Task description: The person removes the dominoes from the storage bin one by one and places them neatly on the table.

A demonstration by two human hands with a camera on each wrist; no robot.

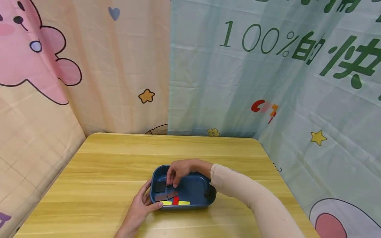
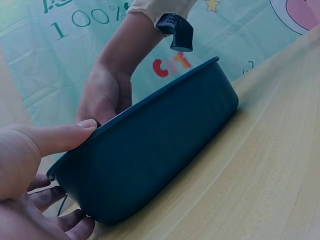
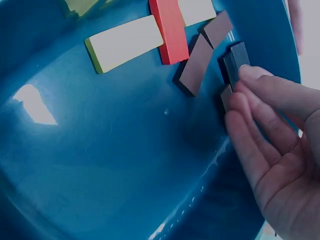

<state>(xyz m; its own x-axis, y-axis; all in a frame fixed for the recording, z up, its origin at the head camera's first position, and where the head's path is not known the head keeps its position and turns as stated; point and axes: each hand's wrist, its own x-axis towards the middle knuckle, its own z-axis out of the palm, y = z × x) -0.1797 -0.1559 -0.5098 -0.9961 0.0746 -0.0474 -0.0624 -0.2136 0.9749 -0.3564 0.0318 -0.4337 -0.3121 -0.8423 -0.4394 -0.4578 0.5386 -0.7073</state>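
Left grip (image 1: 141,204) on tray rim (image 2: 160,95)

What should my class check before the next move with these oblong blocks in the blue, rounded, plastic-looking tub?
1. Blue tub resting on the yellow wood-grain table: ok.
2. Left hand holding the tub's left end: ok.
3. Right hand firmly gripping a black oblong block: cannot tell; it is at the blocks, hold unclear.
4. Brown oblong blocks in one straight line: not ok; they lie angled.
5. Red oblong block between two yellow oblong blocks: ok.
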